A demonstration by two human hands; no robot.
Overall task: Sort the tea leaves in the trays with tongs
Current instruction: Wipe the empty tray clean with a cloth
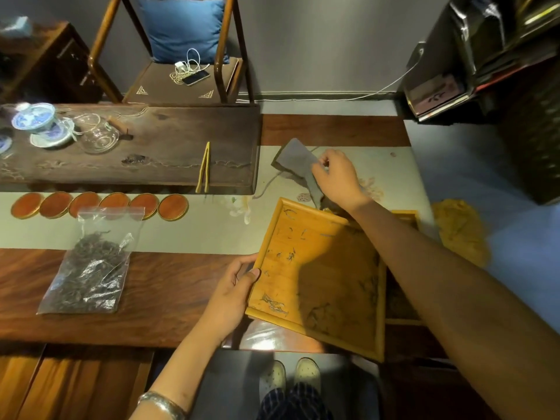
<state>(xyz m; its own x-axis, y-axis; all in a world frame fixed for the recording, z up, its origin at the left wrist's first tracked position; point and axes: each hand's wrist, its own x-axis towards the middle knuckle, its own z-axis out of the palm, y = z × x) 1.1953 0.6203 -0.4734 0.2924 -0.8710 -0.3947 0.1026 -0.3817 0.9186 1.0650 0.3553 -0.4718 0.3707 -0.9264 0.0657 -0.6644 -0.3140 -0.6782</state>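
A yellow wooden tray (272, 237) with a few scattered tea leaves is tilted over the table's near edge. My left hand (233, 289) grips its left rim. Its right side overlaps a second tray (406, 219), mostly hidden under my right arm. My right hand (336, 177) is beyond the tray and pinches a grey cloth (295, 160) lying on the pale table runner. Yellow tongs (203, 168) lie untouched on the dark wooden tea board (151, 140), to the left of the cloth. A clear zip bag of dark tea leaves (91, 268) lies at the left.
Several round orange coasters (100, 204) line the runner's far edge. A blue-white lidded cup (35, 116) and a glass pitcher (98, 136) stand on the tea board's left. A chair with a phone (195, 77) stands behind. A yellow cloth (457, 228) lies at the right edge.
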